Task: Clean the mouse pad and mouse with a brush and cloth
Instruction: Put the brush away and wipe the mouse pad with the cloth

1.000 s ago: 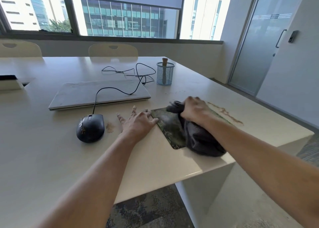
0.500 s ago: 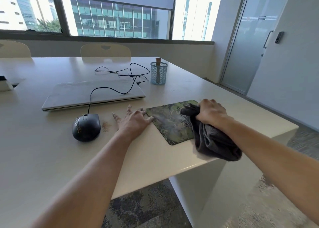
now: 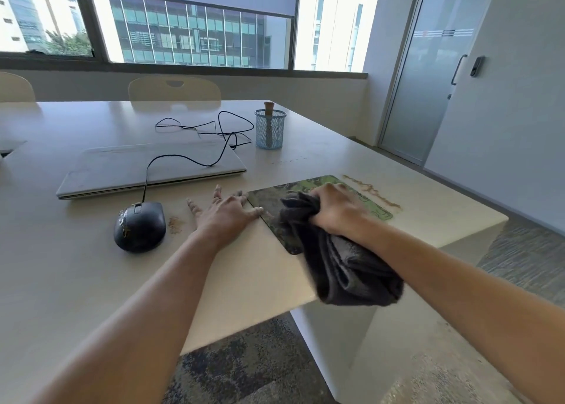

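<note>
beige table by a window. one mouse at 9 o'clock of your flat, spread left hand; your right hand clutches one cloth on one mouse pad.

The cloth hides a near corner of the mouse pad; the right hand is blurred.

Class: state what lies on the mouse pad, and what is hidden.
A dark cloth, gripped by the right hand, lies on the mouse pad; the left hand touches its left edge. The pad's surface beneath the cloth is hidden.
</note>
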A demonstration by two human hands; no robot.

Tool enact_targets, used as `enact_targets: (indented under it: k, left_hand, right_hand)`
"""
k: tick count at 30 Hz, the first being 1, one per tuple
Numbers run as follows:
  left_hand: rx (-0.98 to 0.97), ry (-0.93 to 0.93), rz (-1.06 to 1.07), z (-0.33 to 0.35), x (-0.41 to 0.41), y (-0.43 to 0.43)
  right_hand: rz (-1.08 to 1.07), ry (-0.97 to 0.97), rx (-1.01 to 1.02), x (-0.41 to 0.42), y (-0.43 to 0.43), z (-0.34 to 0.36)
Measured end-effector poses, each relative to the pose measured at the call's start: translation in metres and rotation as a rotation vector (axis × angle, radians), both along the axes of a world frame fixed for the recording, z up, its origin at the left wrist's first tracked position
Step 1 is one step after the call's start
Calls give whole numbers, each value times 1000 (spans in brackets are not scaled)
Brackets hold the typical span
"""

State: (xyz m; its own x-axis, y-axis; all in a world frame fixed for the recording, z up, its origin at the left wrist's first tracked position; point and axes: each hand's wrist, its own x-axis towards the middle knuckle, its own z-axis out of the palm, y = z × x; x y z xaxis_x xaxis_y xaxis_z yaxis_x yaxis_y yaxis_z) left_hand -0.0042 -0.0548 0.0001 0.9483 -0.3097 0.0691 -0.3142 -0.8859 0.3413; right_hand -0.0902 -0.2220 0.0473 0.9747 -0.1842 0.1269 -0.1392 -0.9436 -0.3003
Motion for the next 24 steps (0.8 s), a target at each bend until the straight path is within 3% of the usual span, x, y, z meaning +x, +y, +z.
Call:
enact_targets:
  k: [3, 7, 13, 15, 20, 24]
  left_hand:
    - [8, 9, 1, 0, 1, 0]
    - [9, 11, 9, 1, -1, -1]
    - [20, 7, -18, 3, -3, 0]
    - [27, 5, -13, 2, -2, 1]
    - [5, -3, -1, 0, -1, 0]
    - [6, -1, 5, 0, 0, -1]
  right_hand:
    - [-168, -4, -88, -5, -37, 0]
    - [-276, 2, -44, -7, -49, 7]
    - [205, -32, 45, -24, 36, 7]
    - [243, -29, 18, -28, 39, 3]
    - [87, 10, -47, -28, -13, 4]
    - [-173, 29, -114, -25, -63, 7]
